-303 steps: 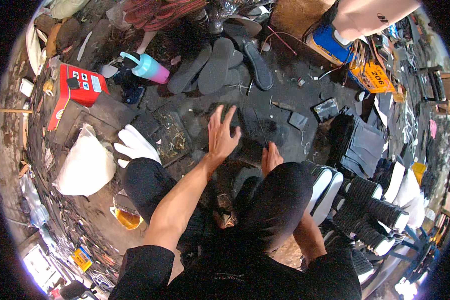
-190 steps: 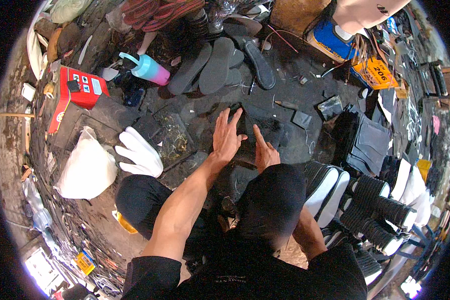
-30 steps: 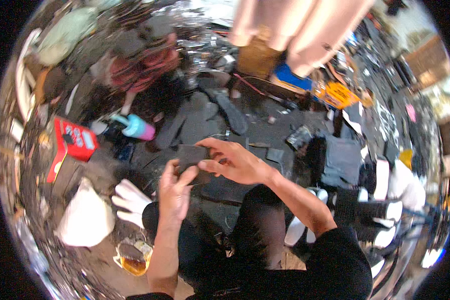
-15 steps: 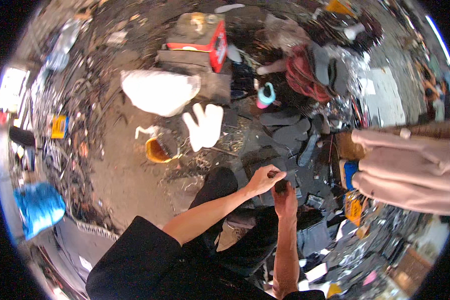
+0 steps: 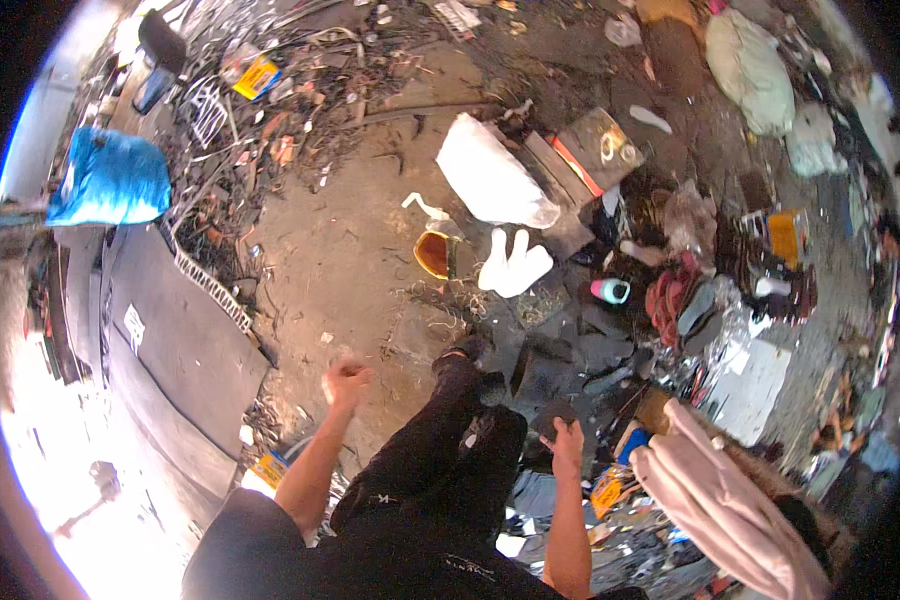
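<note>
Littered floor (image 5: 330,240): above it, my right hand (image 5: 567,440) grips a dark flat piece (image 5: 553,413); left hand (image 5: 346,384), fingers curled, contents indistinct. Judged step: handling; next move needs steady grip.

two hands (image 5: 346,384) (image 5: 567,442), apparently one dark piece (image 5: 551,414)

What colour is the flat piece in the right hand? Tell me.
The flat piece is very dark grey; see the head view.
</note>
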`<state>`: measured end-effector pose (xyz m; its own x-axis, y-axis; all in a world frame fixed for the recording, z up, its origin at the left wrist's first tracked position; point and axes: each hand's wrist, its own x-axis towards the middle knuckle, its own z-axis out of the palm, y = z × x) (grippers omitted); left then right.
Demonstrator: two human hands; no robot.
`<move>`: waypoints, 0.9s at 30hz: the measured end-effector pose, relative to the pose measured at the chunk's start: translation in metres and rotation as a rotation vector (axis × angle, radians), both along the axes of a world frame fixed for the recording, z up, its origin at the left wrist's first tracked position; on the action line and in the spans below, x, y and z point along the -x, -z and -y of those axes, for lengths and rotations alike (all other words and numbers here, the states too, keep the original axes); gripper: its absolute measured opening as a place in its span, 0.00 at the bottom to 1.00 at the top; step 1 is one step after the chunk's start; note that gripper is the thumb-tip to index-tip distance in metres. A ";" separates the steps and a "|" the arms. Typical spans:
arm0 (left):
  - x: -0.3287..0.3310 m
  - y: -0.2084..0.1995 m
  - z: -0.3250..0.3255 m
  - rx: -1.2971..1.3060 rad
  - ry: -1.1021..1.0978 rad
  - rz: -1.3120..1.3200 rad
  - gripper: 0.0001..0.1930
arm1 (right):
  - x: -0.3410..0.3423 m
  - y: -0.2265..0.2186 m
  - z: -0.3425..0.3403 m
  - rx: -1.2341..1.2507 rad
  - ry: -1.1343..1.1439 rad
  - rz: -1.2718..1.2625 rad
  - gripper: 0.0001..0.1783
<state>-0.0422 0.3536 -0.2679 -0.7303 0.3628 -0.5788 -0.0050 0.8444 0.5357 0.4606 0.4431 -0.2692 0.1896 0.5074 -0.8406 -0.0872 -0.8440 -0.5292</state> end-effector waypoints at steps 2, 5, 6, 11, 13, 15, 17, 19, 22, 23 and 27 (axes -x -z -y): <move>0.019 -0.030 0.036 0.033 -0.090 -0.111 0.10 | 0.018 -0.010 -0.027 -0.024 -0.229 0.077 0.27; 0.029 -0.027 0.110 -0.096 -0.445 0.050 0.09 | 0.039 -0.024 -0.056 -0.123 -0.376 0.078 0.32; 0.022 -0.035 0.119 -0.101 -0.584 0.151 0.09 | 0.043 -0.032 -0.068 -0.141 -0.454 0.104 0.33; -0.060 -0.021 0.125 -0.131 -0.476 0.050 0.12 | 0.010 -0.012 -0.110 -0.352 -0.977 0.430 0.22; -0.106 -0.025 0.114 -0.079 -0.310 0.056 0.17 | -0.001 -0.020 -0.139 -0.246 -1.507 0.583 0.16; -0.150 -0.050 0.064 0.078 -0.251 0.081 0.22 | -0.004 -0.036 -0.140 -0.338 -1.728 0.698 0.18; -0.184 -0.086 0.023 0.053 -0.032 0.115 0.28 | -0.002 -0.049 -0.137 -0.391 -1.884 0.723 0.27; -0.214 -0.098 0.016 0.198 0.188 0.170 0.35 | 0.026 -0.077 -0.140 -0.271 -2.167 0.672 0.29; -0.252 -0.091 0.046 0.258 0.236 0.089 0.29 | 0.033 -0.078 -0.142 -0.217 -2.289 0.547 0.30; -0.262 -0.083 0.065 0.223 0.219 0.124 0.27 | 0.034 -0.074 -0.147 -0.264 -2.277 0.491 0.29; -0.296 -0.090 0.150 0.107 0.291 0.360 0.22 | 0.028 -0.067 -0.183 -0.439 -2.562 0.211 0.22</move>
